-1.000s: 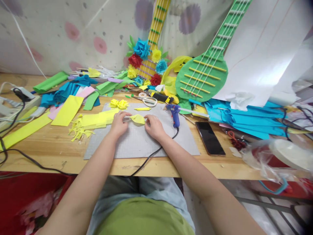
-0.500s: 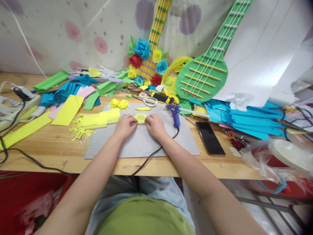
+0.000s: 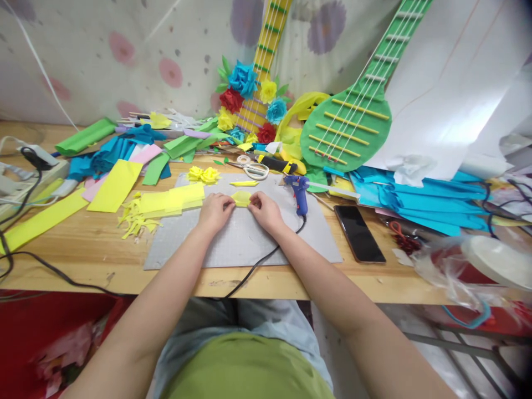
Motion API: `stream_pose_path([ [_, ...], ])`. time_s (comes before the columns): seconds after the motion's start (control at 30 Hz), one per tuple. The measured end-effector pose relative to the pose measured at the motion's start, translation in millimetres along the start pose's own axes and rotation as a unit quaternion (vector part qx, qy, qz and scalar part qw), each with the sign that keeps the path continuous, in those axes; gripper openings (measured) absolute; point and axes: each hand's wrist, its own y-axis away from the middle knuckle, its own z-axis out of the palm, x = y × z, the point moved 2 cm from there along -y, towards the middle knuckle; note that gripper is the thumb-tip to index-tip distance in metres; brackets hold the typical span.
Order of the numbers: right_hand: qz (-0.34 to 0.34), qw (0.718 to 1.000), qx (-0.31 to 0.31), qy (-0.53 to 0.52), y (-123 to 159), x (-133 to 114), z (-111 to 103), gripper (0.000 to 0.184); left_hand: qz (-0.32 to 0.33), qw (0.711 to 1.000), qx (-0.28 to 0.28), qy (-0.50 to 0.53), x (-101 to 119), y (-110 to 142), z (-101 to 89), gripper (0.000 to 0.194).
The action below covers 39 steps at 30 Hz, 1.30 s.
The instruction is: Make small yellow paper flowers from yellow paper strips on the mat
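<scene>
A small piece of yellow crepe paper is stretched between my two hands above the grey mat. My left hand pinches its left end, and my right hand pinches its right end. Just beyond them lie narrow folded yellow strips and yellow paper flowers. A stack of yellow paper pieces is left of my left hand, with yellow scraps beside it. To the right of my right hand rests a blue glue gun, its cord running under my right forearm.
Scissors and a black-and-yellow cutter lie behind the mat. A phone is at the right, near blue crepe paper. A green paper instrument and a flower-trimmed yellow one lean at the back. A power strip sits far left.
My left hand has moved to the right, closer to my right hand. The yellow paper piece has turned from a twisted shape to a flatter, level one between my fingers.
</scene>
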Motion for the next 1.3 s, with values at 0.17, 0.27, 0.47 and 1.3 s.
stream_pose_path([
  [0.17,0.017,1.000,0.013,-0.008,-2,1,4,0.022,-0.030,0.999,0.020,0.028,-1,-2,0.0,0.018],
  [0.27,0.012,1.000,0.018,-0.014,-1,1,1,0.021,-0.020,0.999,0.025,0.036,0,-2,-0.5,0.017],
  [0.47,-0.025,0.999,0.019,-0.039,-1,4,-5,0.026,0.021,0.999,0.038,0.027,2,1,-1.3,0.014],
  [1.3,-0.003,0.998,0.027,0.051,-1,1,2,0.027,-0.099,0.994,0.045,-0.003,16,-1,5.1,0.015],
])
